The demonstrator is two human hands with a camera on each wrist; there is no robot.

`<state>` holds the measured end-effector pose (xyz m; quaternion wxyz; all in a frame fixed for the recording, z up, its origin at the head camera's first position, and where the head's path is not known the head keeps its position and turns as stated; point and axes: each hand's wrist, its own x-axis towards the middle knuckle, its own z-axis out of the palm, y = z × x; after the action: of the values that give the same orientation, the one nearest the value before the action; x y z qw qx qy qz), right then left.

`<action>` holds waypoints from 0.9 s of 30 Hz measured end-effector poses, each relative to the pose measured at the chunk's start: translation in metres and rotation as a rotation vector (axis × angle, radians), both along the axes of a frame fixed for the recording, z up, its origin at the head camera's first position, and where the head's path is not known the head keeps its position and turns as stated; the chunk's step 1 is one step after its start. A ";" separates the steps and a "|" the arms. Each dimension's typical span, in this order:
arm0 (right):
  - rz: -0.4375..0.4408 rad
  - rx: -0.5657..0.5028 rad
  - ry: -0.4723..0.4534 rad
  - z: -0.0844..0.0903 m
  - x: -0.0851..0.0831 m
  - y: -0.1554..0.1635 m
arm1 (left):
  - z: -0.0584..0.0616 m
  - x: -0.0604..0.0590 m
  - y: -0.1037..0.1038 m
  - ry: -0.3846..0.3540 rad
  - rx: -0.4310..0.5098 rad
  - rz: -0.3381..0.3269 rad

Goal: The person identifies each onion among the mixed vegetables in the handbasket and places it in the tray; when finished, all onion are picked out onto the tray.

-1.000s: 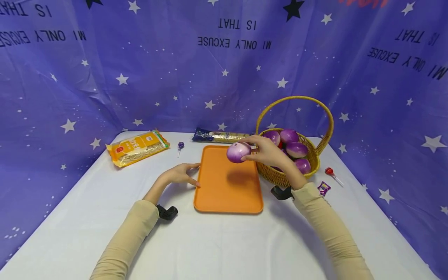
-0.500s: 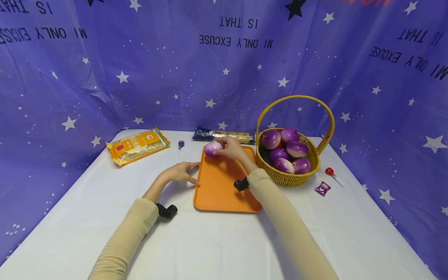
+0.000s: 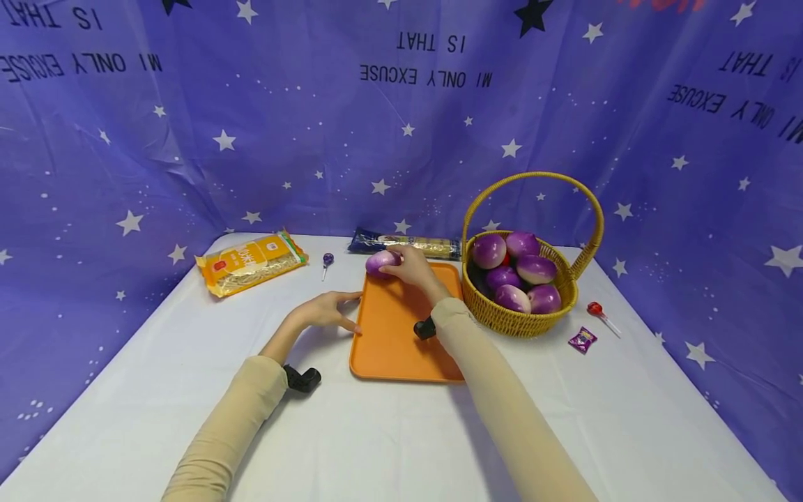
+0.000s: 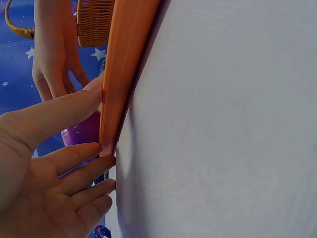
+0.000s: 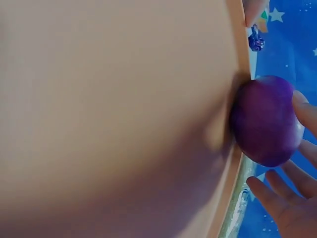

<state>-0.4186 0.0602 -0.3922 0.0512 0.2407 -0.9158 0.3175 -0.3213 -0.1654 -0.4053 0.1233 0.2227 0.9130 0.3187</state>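
An orange tray (image 3: 401, 341) lies mid-table. At its far left corner sits a purple onion (image 3: 380, 263), and my right hand (image 3: 410, 265) curls over it from the right. In the right wrist view the onion (image 5: 265, 121) rests against the tray's rim (image 5: 233, 163), with my thumb touching it and the fingers (image 5: 277, 203) curved close round it. My left hand (image 3: 326, 312) lies flat on the table, its straight fingers (image 4: 69, 111) touching the tray's left rim (image 4: 124, 74).
A wicker basket (image 3: 533, 324) with a tall handle holds several purple onions (image 3: 521, 268) right of the tray. A yellow noodle packet (image 3: 251, 263), a dark packet (image 3: 408, 244), two lollipops (image 3: 326, 260) (image 3: 592, 309) and a candy wrapper (image 3: 581, 339) lie on the white table (image 3: 376, 432).
My right hand carried the onion from beside the basket leftward and down to the tray's far left corner. The left hand stayed at the tray's edge.
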 end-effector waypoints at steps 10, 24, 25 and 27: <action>0.076 -0.010 0.094 0.015 0.021 0.022 | -0.001 -0.002 0.000 -0.029 -0.006 0.018; 0.257 0.039 0.244 0.061 0.090 0.109 | -0.004 -0.003 0.000 -0.034 -0.008 0.025; 0.255 0.058 0.239 0.066 0.092 0.118 | -0.005 -0.003 0.000 -0.025 -0.010 0.020; 0.250 0.092 0.227 0.075 0.095 0.134 | -0.004 -0.003 0.000 -0.017 -0.011 0.019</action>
<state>-0.3236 0.1938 -0.3173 0.1034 0.3892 -0.8806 0.2499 -0.3245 -0.1658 -0.4097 0.1293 0.2105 0.9157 0.3170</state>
